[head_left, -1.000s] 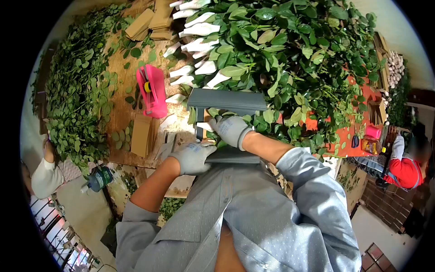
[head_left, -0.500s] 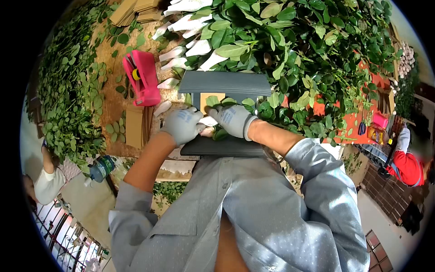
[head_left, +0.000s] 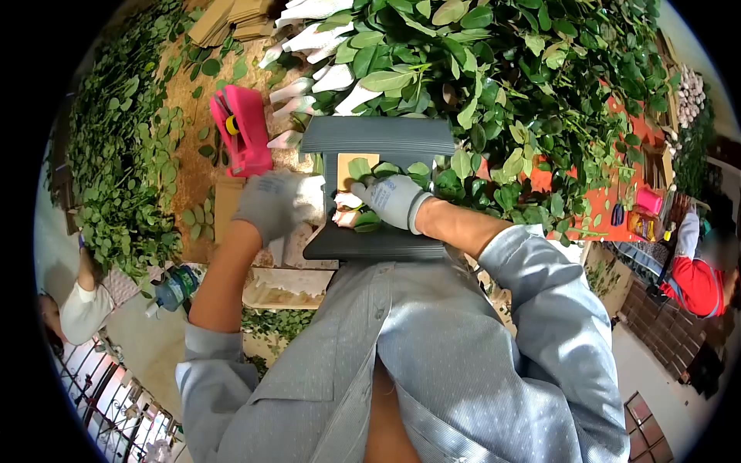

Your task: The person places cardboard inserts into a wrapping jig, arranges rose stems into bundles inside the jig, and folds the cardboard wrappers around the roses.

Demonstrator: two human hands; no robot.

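In front of me stands a dark grey ribbed stand (head_left: 378,137), and a piece of brown cardboard (head_left: 347,171) lies inside it. A few pale pink rose heads (head_left: 345,219) with green leaves rest on it. My right hand (head_left: 392,202), in a grey glove, is closed around the roses just behind their heads; the stems are mostly hidden. My left hand (head_left: 268,204), gloved too, is off the stand to the left, beside a stack of cardboard pieces (head_left: 226,202). Motion smears its fingers.
A pink tape dispenser (head_left: 245,131) stands left of the stand. White-wrapped flower bunches (head_left: 328,38) and a big heap of leafy stems (head_left: 502,69) lie behind. More greenery (head_left: 116,154) covers the left. One person (head_left: 81,312) is at far left, another in red (head_left: 695,285) at far right.
My left hand has let go of the rose heads and moved left toward the cardboard stack. My right hand stays at the roses, whose heads now show more.
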